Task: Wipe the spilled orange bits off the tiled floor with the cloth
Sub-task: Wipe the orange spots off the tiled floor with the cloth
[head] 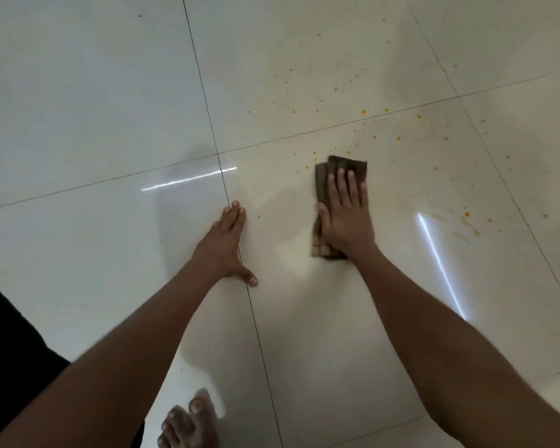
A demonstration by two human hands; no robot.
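A folded brown checked cloth (343,164) lies on the glossy pale tiled floor (94,92). My right hand (345,218) presses flat on top of it, fingers straight and pointing away from me. Orange bits (364,111) are scattered over the tiles beyond and to the right of the cloth, with a smeared orange patch (469,223) farther right. My left hand (227,244) rests flat on the bare floor to the left, fingers straight, thumb spread, holding nothing.
Dark grout lines (204,101) cross the floor between large tiles. My bare foot (186,425) shows at the bottom edge, and dark clothing (7,344) at the lower left. Bright light reflections streak the tiles.
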